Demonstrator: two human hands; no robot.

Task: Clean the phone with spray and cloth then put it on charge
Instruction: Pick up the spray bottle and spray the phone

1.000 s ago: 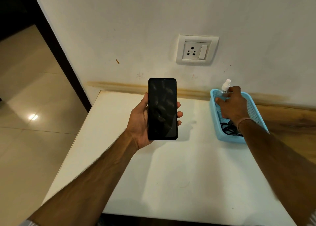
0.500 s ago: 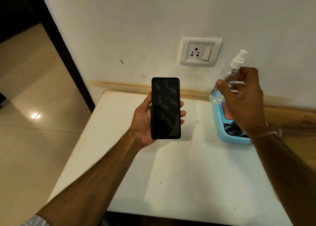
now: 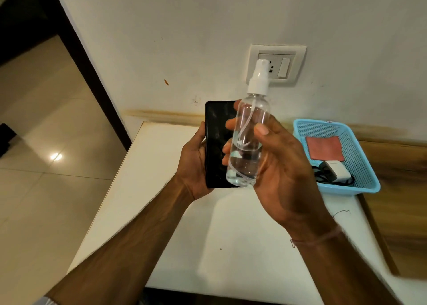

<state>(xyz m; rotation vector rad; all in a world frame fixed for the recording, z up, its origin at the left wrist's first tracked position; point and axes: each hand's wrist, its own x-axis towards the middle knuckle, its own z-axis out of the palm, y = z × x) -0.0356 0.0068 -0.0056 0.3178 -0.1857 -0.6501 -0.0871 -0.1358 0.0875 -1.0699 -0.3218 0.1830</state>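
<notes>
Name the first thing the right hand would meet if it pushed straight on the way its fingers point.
Likely the phone: the right hand, gripping the bottle, points its fingers across the screen held by the left hand. The gap between is unclear.

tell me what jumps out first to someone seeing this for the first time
The clear spray bottle stands out first, held upright in the right hand at the centre, just in front of the dark phone that the left hand grips. Next comes the bright blue basket at the right of the white table, with a red cloth and a white charger in it.
</notes>
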